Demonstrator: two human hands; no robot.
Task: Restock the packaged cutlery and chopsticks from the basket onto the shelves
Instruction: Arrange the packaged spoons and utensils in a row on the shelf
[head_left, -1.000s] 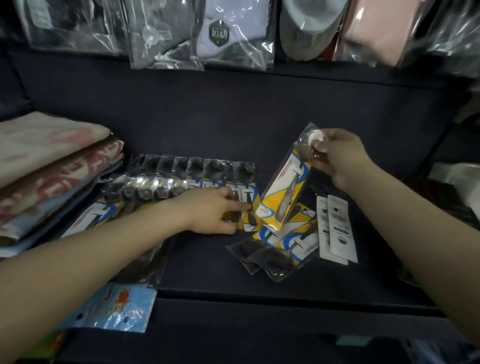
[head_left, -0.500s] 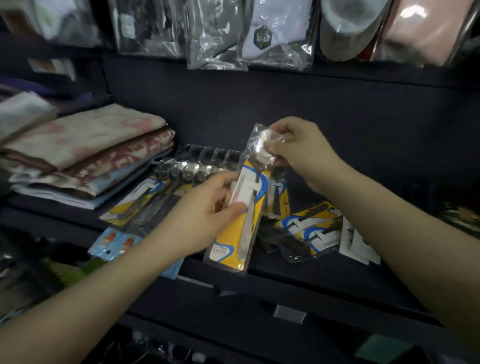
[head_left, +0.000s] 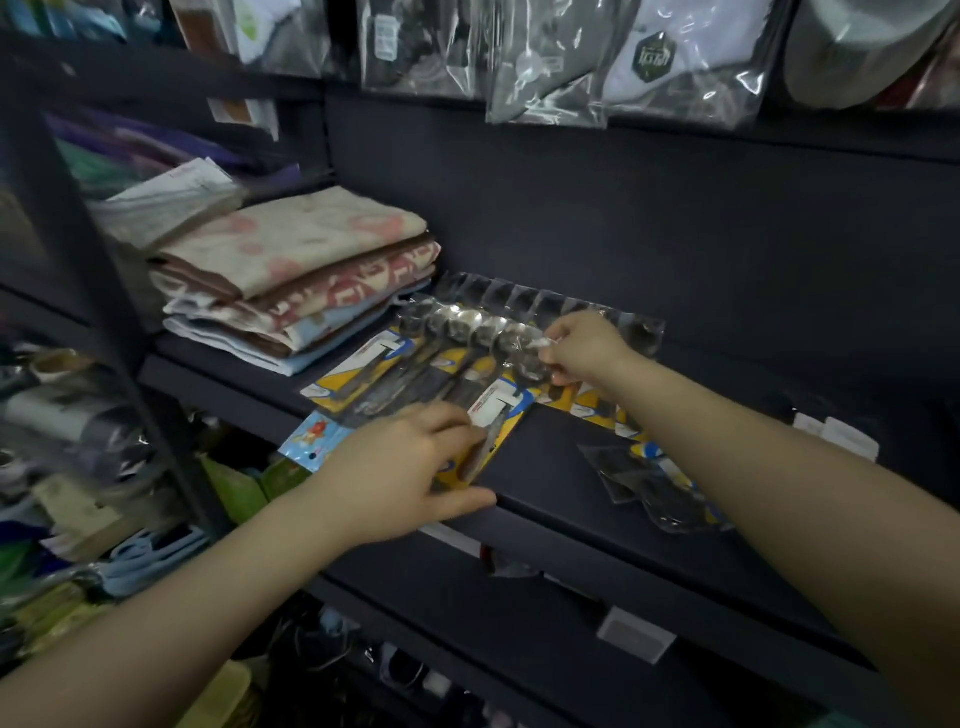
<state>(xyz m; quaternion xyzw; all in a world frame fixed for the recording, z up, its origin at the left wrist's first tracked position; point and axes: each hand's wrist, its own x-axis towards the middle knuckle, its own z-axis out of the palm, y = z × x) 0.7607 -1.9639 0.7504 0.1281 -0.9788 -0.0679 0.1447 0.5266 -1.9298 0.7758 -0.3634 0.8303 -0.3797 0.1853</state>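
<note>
A packaged spoon (head_left: 500, 415) with a yellow, blue and white card lies on the dark shelf (head_left: 550, 467), at the right end of a row of packaged spoons (head_left: 415, 358). My right hand (head_left: 584, 348) pinches its clear top end by the spoon bowl. My left hand (head_left: 410, 473) holds its lower end at the shelf's front edge, thumb under the edge. A second row of spoon packs (head_left: 524, 301) lies behind. More cutlery packs (head_left: 654, 483) lie loose to the right. The basket is out of view.
Folded towels (head_left: 296, 280) are stacked at the shelf's left. Two white packets (head_left: 841, 436) lie at the far right. Bagged socks and goods (head_left: 623, 62) hang above. A small blue pack (head_left: 311, 441) sticks out below the spoon row. Cluttered shelves stand to the left.
Both hands have lowered the spoon pack from upright in the air down flat onto the shelf, next to the front row of spoons. The view has shifted left.
</note>
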